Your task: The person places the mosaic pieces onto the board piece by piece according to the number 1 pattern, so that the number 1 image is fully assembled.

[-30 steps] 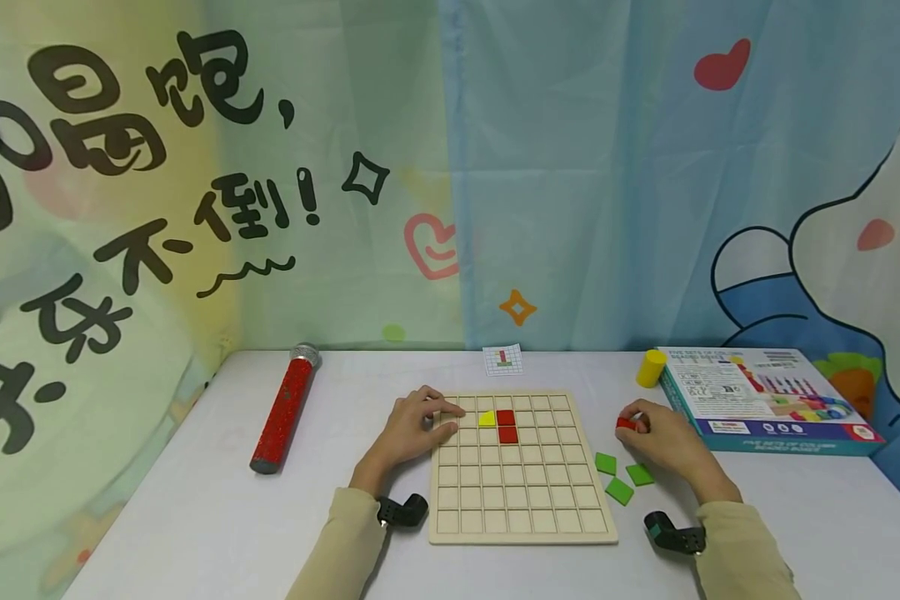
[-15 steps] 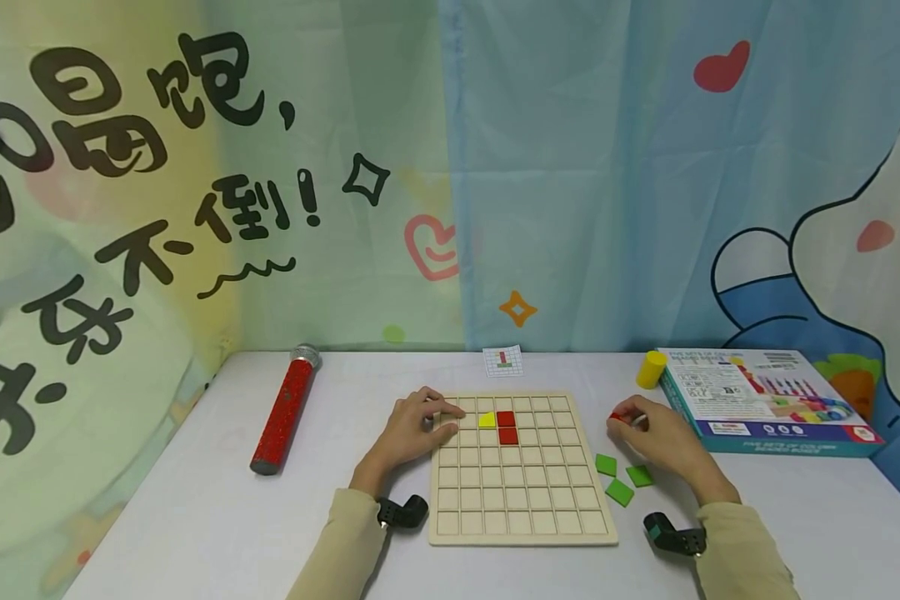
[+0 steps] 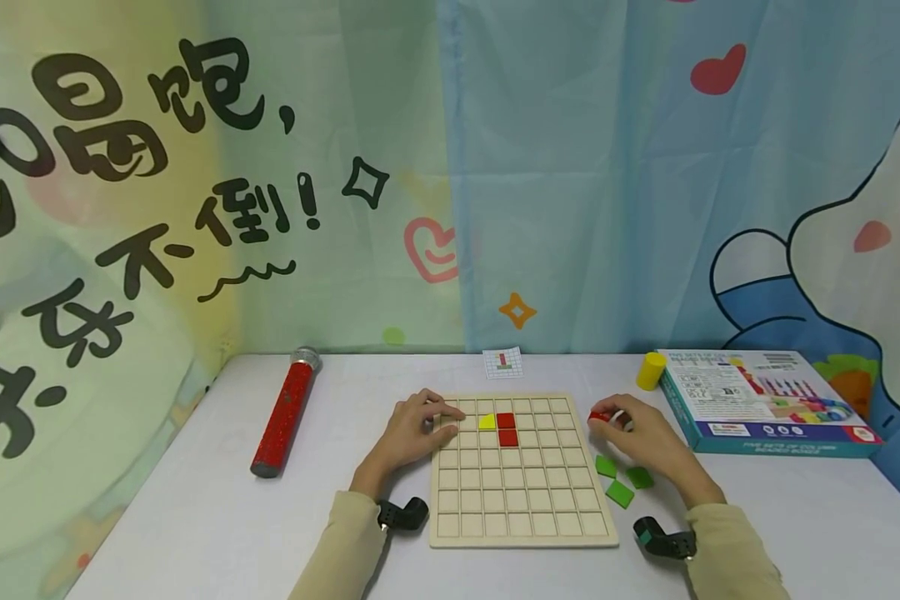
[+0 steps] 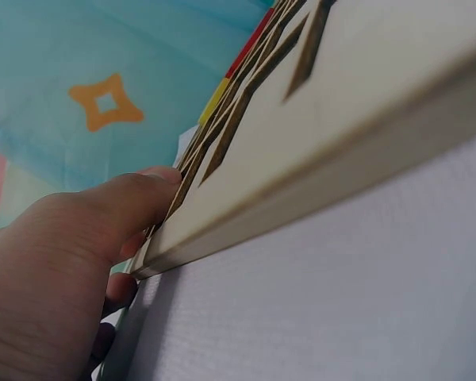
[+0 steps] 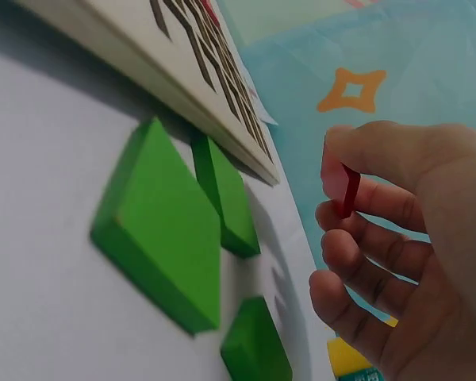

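A wooden grid board [image 3: 521, 504] lies flat on the white table, with two red tiles [image 3: 506, 427] and a yellow piece [image 3: 487, 421] set in its upper rows. My left hand [image 3: 414, 431] rests on the board's upper left corner, its fingers [image 4: 131, 202] lying over the board's edge [image 4: 317, 186]. My right hand [image 3: 633, 432] hovers just right of the board and pinches a small red tile [image 3: 598, 416] between thumb and fingers [image 5: 381, 159]; the red tile [image 5: 347, 189] shows edge-on in the right wrist view. Three green tiles [image 3: 619, 481] lie on the table under that hand, green tiles [image 5: 170, 238] close beside the board's rim.
A red glittery tube [image 3: 285, 412] lies at the left. A small pattern card [image 3: 503, 362] stands behind the board. A yellow cylinder [image 3: 651, 370] and the game box [image 3: 757, 400] sit at the right. A printed curtain hangs along the table's far edge.
My right hand has moved left and slightly up with the red tile, from near the box toward the board's right edge. The left hand has stayed put.
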The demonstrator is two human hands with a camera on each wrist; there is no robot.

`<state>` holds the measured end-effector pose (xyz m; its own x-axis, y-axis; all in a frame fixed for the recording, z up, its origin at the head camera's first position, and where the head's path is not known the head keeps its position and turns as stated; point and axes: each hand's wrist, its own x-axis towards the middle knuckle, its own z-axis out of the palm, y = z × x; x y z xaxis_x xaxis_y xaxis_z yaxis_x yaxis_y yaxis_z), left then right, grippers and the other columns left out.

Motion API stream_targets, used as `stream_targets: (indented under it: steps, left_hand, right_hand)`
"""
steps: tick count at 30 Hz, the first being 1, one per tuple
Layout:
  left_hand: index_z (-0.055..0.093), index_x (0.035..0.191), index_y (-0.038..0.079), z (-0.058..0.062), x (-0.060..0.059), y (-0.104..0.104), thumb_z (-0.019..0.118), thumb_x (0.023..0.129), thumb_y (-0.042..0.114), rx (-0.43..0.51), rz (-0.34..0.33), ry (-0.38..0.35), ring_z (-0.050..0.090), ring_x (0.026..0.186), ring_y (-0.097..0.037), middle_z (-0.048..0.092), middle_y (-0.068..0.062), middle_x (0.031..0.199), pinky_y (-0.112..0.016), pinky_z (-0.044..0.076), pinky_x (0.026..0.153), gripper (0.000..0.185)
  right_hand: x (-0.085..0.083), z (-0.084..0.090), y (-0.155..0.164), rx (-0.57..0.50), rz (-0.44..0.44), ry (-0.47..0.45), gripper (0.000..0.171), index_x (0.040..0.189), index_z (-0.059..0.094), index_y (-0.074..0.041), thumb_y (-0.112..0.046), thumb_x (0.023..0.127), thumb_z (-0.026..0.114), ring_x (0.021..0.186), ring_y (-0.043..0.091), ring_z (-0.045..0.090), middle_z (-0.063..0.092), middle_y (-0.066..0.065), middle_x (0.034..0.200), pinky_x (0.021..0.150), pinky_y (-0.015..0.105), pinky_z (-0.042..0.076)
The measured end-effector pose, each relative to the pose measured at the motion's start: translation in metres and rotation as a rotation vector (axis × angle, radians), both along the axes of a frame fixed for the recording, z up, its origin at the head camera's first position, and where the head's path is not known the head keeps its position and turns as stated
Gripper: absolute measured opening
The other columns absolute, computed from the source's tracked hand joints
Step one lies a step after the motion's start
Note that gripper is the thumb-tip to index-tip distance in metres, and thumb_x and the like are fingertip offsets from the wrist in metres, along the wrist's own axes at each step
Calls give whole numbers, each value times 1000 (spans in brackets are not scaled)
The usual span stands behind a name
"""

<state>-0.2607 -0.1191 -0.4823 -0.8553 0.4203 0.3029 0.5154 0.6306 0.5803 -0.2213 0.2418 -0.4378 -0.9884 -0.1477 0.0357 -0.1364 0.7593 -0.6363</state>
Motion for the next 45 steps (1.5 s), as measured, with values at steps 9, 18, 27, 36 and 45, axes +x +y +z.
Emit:
stream_targets:
  steps: [9, 18, 27, 36, 45]
  left_hand:
    - [71, 106, 32, -2, -1, 0, 66, 87, 35, 5, -8, 22, 52, 95, -14, 57, 4, 104, -35, 30, 82, 20]
    - [71, 106, 32, -2, -1, -1, 66, 87, 35, 4, -7, 6, 52, 96, -14, 57, 4, 104, -36, 30, 83, 20]
    - [71, 106, 31, -1, 0, 0, 66, 87, 35, -1, -5, 7, 52, 95, -15, 57, 3, 104, -36, 29, 82, 20]
    - [71, 106, 30, 1, 1, 0, 66, 87, 35, -5, -5, 10, 52, 94, -15, 57, 3, 103, -35, 29, 82, 20]
    - [71, 105, 31, 0, 0, 0, 67, 87, 34, -2, -8, 17, 52, 94, -14, 57, 3, 104, -35, 30, 82, 19]
  right_hand:
    - [3, 2, -10, -23, 25, 43, 33, 111, 62, -11, -37, 90, 63, 86, 18, 51, 60, 5, 101, 67, 25, 42]
    - [5, 3, -23, -65, 78, 49, 33, 111, 62, -12, -36, 90, 63, 84, 18, 51, 60, 5, 103, 67, 23, 42]
    - [6, 0, -33, -81, 103, 35, 36, 112, 61, -14, -39, 88, 65, 84, 17, 50, 59, 3, 105, 67, 23, 42]
    - [10, 2, -46, -88, 117, 31, 32, 112, 62, -15, -33, 86, 68, 83, 16, 51, 61, 2, 104, 68, 24, 42]
    - [11, 1, -56, -88, 147, 38, 28, 109, 64, -15, -29, 85, 70, 79, 15, 50, 61, -1, 93, 62, 22, 41]
